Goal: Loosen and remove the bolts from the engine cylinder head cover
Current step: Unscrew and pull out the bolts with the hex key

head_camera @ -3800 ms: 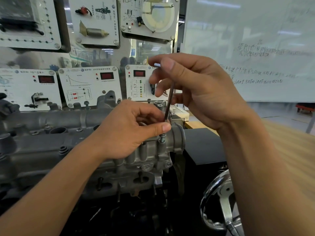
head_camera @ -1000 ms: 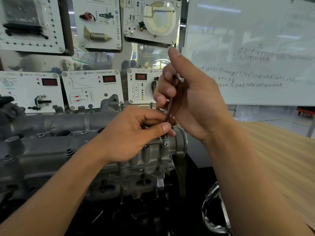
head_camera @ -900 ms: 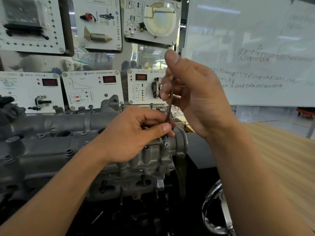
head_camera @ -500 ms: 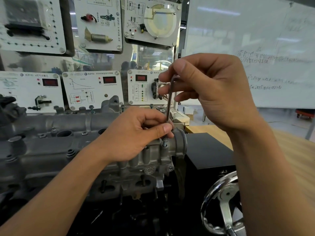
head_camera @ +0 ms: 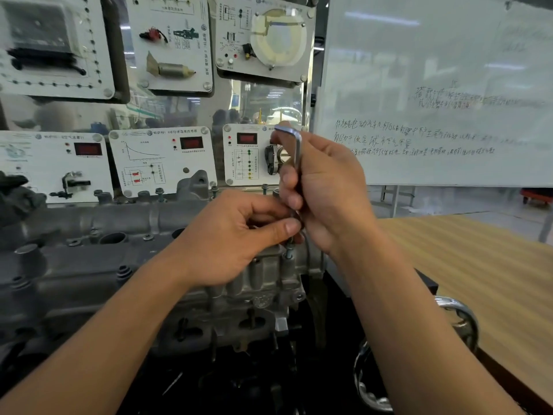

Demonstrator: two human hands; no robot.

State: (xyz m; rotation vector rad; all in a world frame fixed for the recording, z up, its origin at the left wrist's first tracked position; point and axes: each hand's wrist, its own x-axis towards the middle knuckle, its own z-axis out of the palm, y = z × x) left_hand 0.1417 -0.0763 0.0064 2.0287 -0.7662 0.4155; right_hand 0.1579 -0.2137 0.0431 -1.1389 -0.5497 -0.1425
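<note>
matt cast-metal cylinder head cover (head_camera: 89, 265), shiny steel hex key (head_camera: 296, 145) — wood-grain table (head_camera: 478, 265)

Two hands (head_camera: 230, 238) (head_camera: 329, 190), one hex key (head_camera: 298, 151), one engine (head_camera: 74, 265).

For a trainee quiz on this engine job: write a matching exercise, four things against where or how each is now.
Things:
1 hex key
2 bolt
3 whiteboard
4 handwheel

States:
A handwritten on, upper right
B upright, gripped by the right hand
C chrome, lower right, partly behind the forearm
D sticking up from the engine, just below the left hand

Pairs: 1-B, 2-D, 3-A, 4-C
</note>
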